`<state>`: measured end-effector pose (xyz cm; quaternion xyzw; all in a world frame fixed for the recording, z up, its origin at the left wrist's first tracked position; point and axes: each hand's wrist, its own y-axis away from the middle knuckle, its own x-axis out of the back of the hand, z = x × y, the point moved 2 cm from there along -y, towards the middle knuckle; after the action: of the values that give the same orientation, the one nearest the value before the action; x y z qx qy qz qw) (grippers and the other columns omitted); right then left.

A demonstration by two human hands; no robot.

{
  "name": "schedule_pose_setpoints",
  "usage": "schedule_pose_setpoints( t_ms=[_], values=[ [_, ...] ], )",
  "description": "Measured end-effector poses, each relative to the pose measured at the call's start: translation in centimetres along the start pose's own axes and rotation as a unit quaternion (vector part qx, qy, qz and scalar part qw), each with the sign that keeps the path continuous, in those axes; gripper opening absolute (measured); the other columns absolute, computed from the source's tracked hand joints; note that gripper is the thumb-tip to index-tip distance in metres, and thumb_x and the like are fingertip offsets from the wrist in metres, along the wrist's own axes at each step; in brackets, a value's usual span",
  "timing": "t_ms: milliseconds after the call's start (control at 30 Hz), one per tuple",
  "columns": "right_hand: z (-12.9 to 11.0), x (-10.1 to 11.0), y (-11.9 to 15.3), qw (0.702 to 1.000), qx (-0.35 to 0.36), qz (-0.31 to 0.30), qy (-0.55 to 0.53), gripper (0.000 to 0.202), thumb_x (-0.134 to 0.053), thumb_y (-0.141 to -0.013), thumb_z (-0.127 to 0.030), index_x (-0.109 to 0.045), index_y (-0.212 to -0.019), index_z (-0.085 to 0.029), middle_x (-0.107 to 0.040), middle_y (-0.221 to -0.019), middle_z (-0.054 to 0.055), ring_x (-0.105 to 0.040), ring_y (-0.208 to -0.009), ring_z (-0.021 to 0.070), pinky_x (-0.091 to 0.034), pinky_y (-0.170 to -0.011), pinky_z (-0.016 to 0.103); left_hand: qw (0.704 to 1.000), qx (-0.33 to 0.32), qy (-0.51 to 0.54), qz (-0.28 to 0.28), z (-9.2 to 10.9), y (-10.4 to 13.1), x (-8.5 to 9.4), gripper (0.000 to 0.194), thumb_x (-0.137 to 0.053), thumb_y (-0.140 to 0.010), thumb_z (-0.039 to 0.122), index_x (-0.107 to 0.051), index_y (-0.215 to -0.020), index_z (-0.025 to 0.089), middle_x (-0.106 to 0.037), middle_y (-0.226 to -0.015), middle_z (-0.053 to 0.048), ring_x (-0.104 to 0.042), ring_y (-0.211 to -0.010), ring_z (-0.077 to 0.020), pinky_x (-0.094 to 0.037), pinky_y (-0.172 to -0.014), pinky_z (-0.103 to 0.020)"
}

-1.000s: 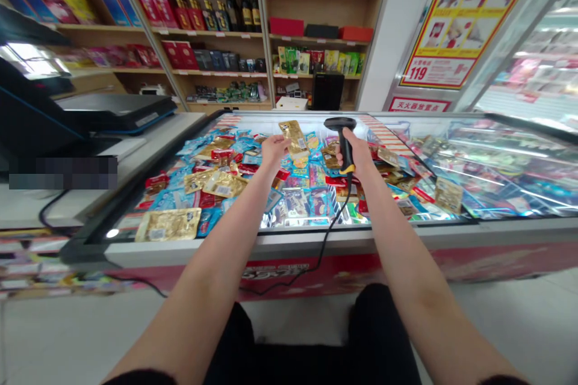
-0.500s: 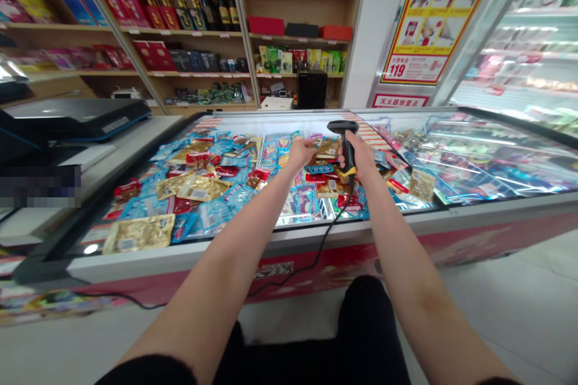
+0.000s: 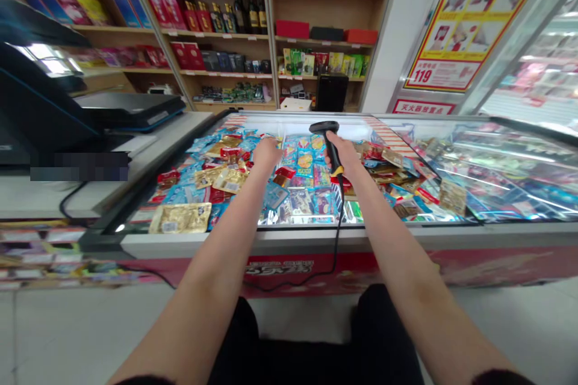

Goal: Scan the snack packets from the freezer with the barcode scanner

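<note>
My right hand point(image 3: 343, 156) is wrapped round the handle of a black barcode scanner point(image 3: 333, 153). Its head tilts to the left above the freezer's glass, and a yellow trim marks the handle's base. My left hand point(image 3: 267, 153) is at the right side of the left pile of snack packets point(image 3: 230, 179). Its fingers are bent and partly hidden, so whatever they grip does not show clearly. Gold, blue and red packets make up this pile. More packets point(image 3: 386, 171) lie to the right of the scanner. Blue-and-yellow packages point(image 3: 305, 162) show between my hands.
Both piles lie on the glass top of a chest freezer point(image 3: 289, 240). From the scanner, a black cable point(image 3: 335, 252) hangs over the front edge and runs left. A counter with a weighing scale point(image 3: 135, 109) stands at left. Behind are stocked shelves point(image 3: 217, 36) and a black bin-like object point(image 3: 332, 94).
My left hand has moved left, from the packets near the scanner to the left pile. The scanner in my right hand has shifted left too. The view has turned somewhat left.
</note>
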<state>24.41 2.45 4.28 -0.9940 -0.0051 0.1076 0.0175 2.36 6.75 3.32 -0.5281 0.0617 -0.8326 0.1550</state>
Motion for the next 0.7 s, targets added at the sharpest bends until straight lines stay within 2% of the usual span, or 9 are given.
schedule_pose_setpoints(
  t_ms=[133, 233, 300, 367, 567, 700],
  values=[
    [1.5, -3.6, -0.8, 0.999, -0.033, -0.031, 0.03, 0.039, -0.07, -0.093, -0.049, -0.055, -0.073, -0.019, -0.058, -0.047, -0.002, -0.049, -0.032, 0.0098, -0.041, -0.031, 0.021, 0.994, 0.054, -0.09, 0.023, -3.3, 0.5, 1.3, 0.046, -0.063, -0.086, 0.038, -0.072, -0.123, 0.012, -0.069, -0.13, -0.023, -0.06, -0.127, -0.0405, -0.044, -0.107, -0.048],
    [2.8, -5.1, -1.4, 0.997, -0.055, -0.049, 0.022, 0.039, -0.066, -0.097, -0.046, -0.054, -0.071, -0.019, -0.059, -0.048, -0.001, -0.05, -0.033, 0.0097, -0.041, -0.032, 0.021, 0.99, 0.063, -0.118, 0.047, -4.7, 0.9, 0.8, 0.063, -0.062, -0.085, 0.056, -0.069, -0.128, 0.011, -0.062, -0.14, -0.025, -0.047, -0.139, -0.044, -0.029, -0.118, -0.056],
    [3.5, -5.4, -1.8, 0.997, -0.058, -0.058, 0.014, 0.038, -0.066, -0.097, -0.045, -0.054, -0.072, -0.019, -0.061, -0.05, 0.0, -0.051, -0.034, 0.0097, -0.041, -0.032, 0.02, 0.988, 0.064, -0.125, 0.057, -5.4, 0.8, 0.1, 0.073, -0.062, -0.083, 0.064, -0.066, -0.132, 0.011, -0.058, -0.144, -0.026, -0.041, -0.143, -0.0453, -0.019, -0.122, -0.059],
    [4.1, -5.5, -2.1, 0.996, -0.056, -0.065, 0.01, 0.037, -0.067, -0.097, -0.045, -0.055, -0.074, -0.019, -0.062, -0.051, 0.0, -0.051, -0.035, 0.0098, -0.041, -0.032, 0.02, 0.988, 0.065, -0.131, 0.055, -5.7, 0.6, -0.5, 0.081, -0.065, -0.078, 0.068, -0.065, -0.134, 0.01, -0.057, -0.145, -0.027, -0.039, -0.144, -0.0461, -0.014, -0.123, -0.06],
    [4.4, -5.5, -2.1, 0.995, -0.074, -0.063, 0.01, 0.035, -0.064, -0.099, -0.043, -0.055, -0.076, -0.018, -0.061, -0.05, -0.001, -0.051, -0.034, 0.01, -0.04, -0.031, 0.021, 0.987, 0.062, -0.136, 0.053, -6.1, 0.1, -0.8, 0.088, -0.074, -0.069, 0.069, -0.064, -0.133, 0.009, -0.058, -0.143, -0.028, -0.039, -0.142, -0.0489, -0.014, -0.121, -0.063],
    [4.1, -5.7, -1.7, 0.995, -0.068, -0.069, 0.011, 0.034, -0.062, -0.1, -0.041, -0.056, -0.076, -0.018, -0.061, -0.051, 0.0, -0.049, -0.033, 0.0099, -0.041, -0.031, 0.021, 0.989, 0.074, -0.113, 0.061, -6.1, 0.1, -0.5, 0.082, -0.078, -0.069, 0.054, -0.062, -0.133, 0.006, -0.058, -0.141, -0.029, -0.042, -0.141, -0.0471, -0.014, -0.123, -0.061]
  ],
)
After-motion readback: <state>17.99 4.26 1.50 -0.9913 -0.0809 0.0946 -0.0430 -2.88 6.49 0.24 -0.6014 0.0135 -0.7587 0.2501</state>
